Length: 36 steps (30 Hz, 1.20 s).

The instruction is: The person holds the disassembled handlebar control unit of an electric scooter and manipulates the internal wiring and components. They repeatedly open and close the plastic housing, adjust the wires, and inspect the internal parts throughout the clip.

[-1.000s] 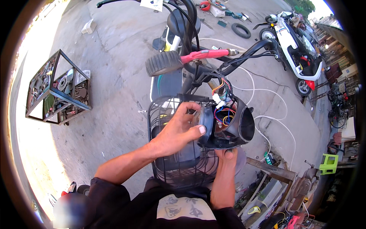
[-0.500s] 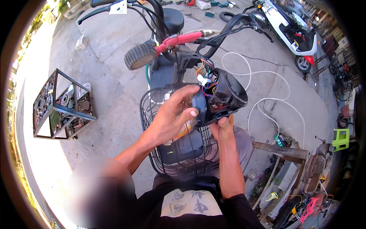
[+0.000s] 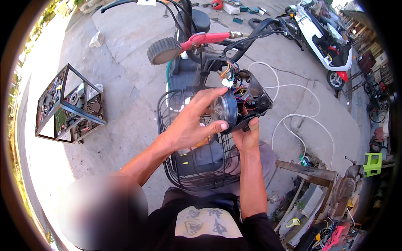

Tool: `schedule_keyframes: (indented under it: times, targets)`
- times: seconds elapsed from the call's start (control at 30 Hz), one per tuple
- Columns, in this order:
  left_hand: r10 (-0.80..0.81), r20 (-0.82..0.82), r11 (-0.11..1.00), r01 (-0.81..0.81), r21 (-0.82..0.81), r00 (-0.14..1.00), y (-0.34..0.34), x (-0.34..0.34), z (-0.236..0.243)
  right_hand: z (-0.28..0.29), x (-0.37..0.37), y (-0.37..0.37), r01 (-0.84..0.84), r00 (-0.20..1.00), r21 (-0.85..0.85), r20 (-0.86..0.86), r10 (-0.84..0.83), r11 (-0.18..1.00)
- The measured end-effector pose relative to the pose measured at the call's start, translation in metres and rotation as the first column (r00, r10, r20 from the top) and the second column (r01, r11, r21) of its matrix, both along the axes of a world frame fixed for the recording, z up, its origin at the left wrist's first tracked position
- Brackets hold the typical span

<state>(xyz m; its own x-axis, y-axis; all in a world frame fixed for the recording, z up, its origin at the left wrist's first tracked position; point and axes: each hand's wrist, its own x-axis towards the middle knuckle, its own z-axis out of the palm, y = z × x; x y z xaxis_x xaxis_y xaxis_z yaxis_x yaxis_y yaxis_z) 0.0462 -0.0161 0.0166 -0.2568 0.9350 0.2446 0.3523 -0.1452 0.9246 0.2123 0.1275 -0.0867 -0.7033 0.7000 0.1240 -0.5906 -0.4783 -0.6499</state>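
Above the black wire basket (image 3: 171, 169) of an electric bike, I hold a round headlight (image 3: 228, 109) joined to a black plastic housing (image 3: 260, 98). My left hand (image 3: 188, 123) is wrapped round the clear lens side, its thumb and fingers on the black rim. From below, my right hand (image 3: 248, 137) grips the housing, with its thumb up its side and its other fingers mostly hidden. Coloured wires (image 3: 228, 73) with a white connector (image 3: 227, 83) run from the handlebar (image 3: 253, 37) into the housing's open back.
A red tyre inflator (image 3: 205, 39) with a black rubber-ringed gauge lies across the handlebar. At left stands a metal-framed parts rack (image 3: 69, 104). A white hose (image 3: 307, 90) loops over the concrete. A cluttered workbench (image 3: 307, 169) is at lower right, a white scooter (image 3: 320, 39) at upper right.
The headlight and housing have turned in my hands, so more of the clear lens and inner wiring shows. My grip stays on both. The whole view has shifted slightly.
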Motion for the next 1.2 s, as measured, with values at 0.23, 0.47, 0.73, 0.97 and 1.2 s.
schedule_keyframes:
  times: [0.23, 0.47, 0.73, 0.97, 1.2]
  targets:
    - [0.046, -0.209, 0.999, -0.045, 0.012, 0.977, -0.003, 0.004, 0.001, 0.015, 0.002, -0.003, -0.036, 0.999, 0.101, 0.036, 0.033, 0.994]
    - [0.033, -0.276, 0.999, -0.032, 0.009, 0.96, -0.008, 0.003, 0.005, 0.011, 0.005, -0.004, -0.013, 0.999, 0.116, 0.049, 0.007, 0.993]
    - [0.021, -0.316, 0.997, 0.003, 0.076, 0.949, -0.009, -0.001, -0.001, 0.006, 0.003, -0.003, 0.025, 0.998, 0.138, 0.048, -0.032, 0.99]
    - [0.081, -0.367, 0.996, -0.065, 0.056, 0.927, -0.014, 0.001, 0.003, 0.011, 0.001, -0.005, 0.048, 0.995, 0.153, 0.079, -0.061, 0.987]
    - [0.09, -0.336, 0.995, -0.068, 0.076, 0.938, -0.013, 0.0, -0.003, 0.012, 0.001, -0.007, 0.055, 0.993, 0.182, 0.097, -0.074, 0.982]
